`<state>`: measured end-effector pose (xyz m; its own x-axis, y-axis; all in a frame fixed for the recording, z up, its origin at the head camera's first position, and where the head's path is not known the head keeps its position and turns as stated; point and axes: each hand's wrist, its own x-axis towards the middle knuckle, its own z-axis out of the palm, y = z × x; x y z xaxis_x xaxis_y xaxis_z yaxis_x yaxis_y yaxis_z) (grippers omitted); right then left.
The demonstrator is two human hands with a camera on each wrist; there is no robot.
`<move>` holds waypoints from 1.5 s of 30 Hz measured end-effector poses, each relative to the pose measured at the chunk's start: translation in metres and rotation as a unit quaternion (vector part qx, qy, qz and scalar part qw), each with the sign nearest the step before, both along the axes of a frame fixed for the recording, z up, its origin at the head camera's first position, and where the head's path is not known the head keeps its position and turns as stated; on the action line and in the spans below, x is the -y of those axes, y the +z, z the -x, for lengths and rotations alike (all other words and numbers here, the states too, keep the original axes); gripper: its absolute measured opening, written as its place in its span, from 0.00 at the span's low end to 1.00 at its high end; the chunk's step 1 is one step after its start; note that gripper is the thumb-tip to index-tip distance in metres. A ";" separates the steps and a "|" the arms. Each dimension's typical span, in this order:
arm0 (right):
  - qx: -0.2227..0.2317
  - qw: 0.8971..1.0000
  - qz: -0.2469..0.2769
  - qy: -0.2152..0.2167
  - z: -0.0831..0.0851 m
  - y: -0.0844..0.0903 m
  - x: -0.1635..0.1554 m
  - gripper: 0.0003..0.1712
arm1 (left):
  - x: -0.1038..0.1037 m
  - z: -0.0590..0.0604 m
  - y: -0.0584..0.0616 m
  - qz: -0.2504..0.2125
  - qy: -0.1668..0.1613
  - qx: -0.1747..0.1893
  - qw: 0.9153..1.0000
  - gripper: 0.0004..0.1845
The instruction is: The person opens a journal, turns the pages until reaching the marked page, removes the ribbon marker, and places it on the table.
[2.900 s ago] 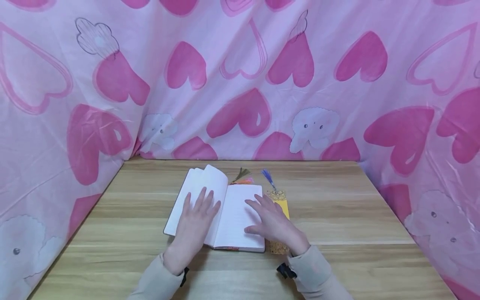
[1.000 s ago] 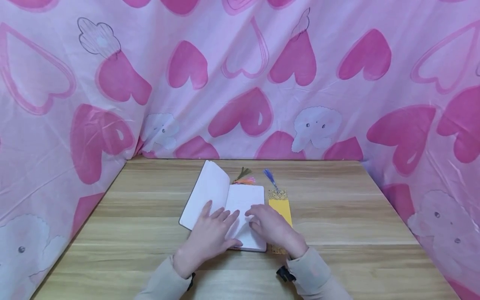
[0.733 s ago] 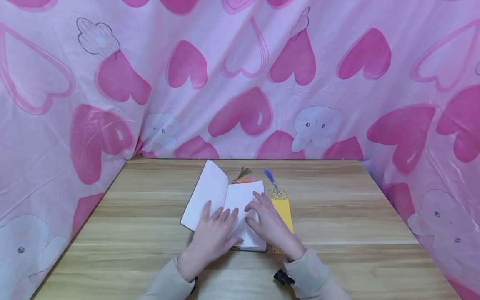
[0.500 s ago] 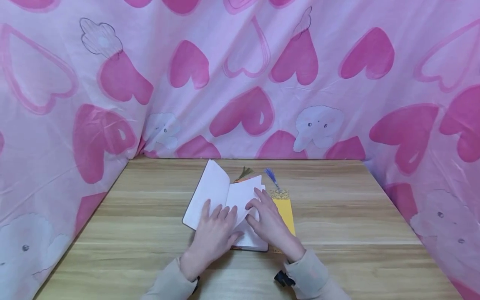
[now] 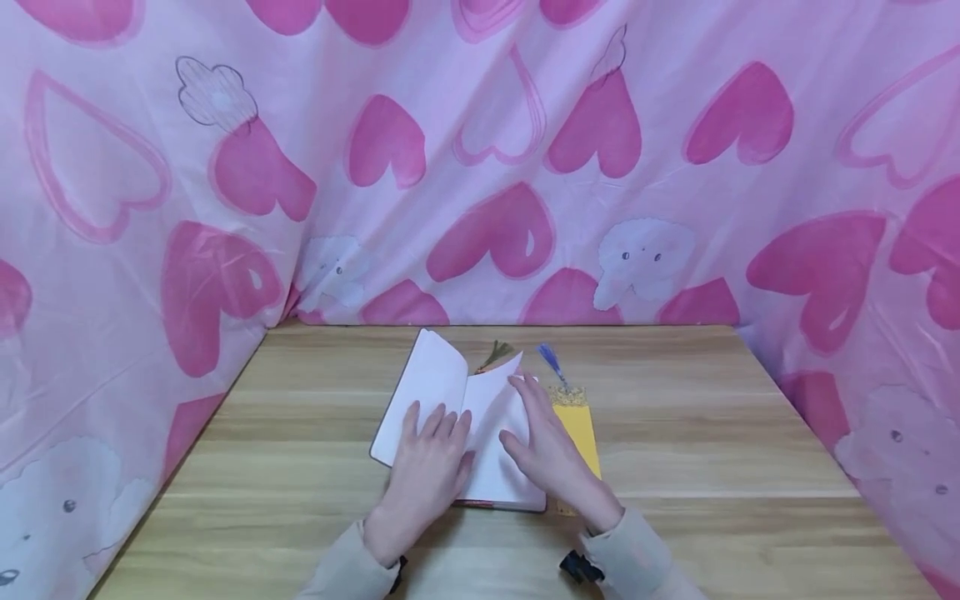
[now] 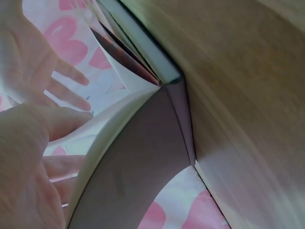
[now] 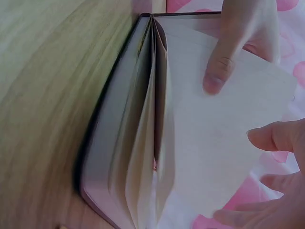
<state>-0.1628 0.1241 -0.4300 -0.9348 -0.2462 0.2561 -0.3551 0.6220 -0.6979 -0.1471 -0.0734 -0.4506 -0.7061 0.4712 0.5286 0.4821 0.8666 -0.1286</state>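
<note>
An open notebook [image 5: 450, 417] with blank pages lies on the wooden table [image 5: 712, 433]. My left hand [image 5: 429, 458] rests flat on its left page, fingers straight. My right hand [image 5: 547, 446] has straight fingers against a single page [image 5: 498, 392], which stands lifted and leans left. In the right wrist view the lifted page [image 7: 224, 143] fans up from the spine, with my right hand's [image 7: 281, 191] thumb and fingertips at its edge. The left wrist view shows the notebook's dark cover [image 6: 138, 167] curving up off the table beside my left hand [image 6: 28, 157].
A yellow bookmark [image 5: 581, 433] with a blue tassel [image 5: 551, 362] lies just right of the notebook, partly under my right hand. A green tassel [image 5: 498, 353] sticks out behind the book's top. Pink heart-print cloth [image 5: 495, 167] walls the table at the back and sides.
The notebook's left side has been folded in from flat to raised. My left hand slid right toward the spine. My right hand has lifted one right-hand page and swung it leftwards.
</note>
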 end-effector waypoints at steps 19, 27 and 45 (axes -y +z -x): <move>0.064 0.976 -0.174 0.111 0.005 -0.001 -0.016 0.36 | 0.016 0.004 0.021 -0.037 0.031 -0.028 0.998 0.38; 0.121 0.960 -0.204 0.149 0.005 -0.004 -0.020 0.42 | 0.021 0.003 0.026 -0.022 0.038 -0.007 0.999 0.31; 0.141 0.926 -0.286 0.201 0.001 -0.008 -0.018 0.52 | 0.026 0.003 0.020 0.048 0.021 0.067 0.996 0.17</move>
<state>-0.1643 0.1424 -0.4380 -0.7478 -0.6095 -0.2634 -0.4923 0.7752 -0.3960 -0.1501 -0.0995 -0.4307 -0.7883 0.4830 0.3811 0.4634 0.8736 -0.1487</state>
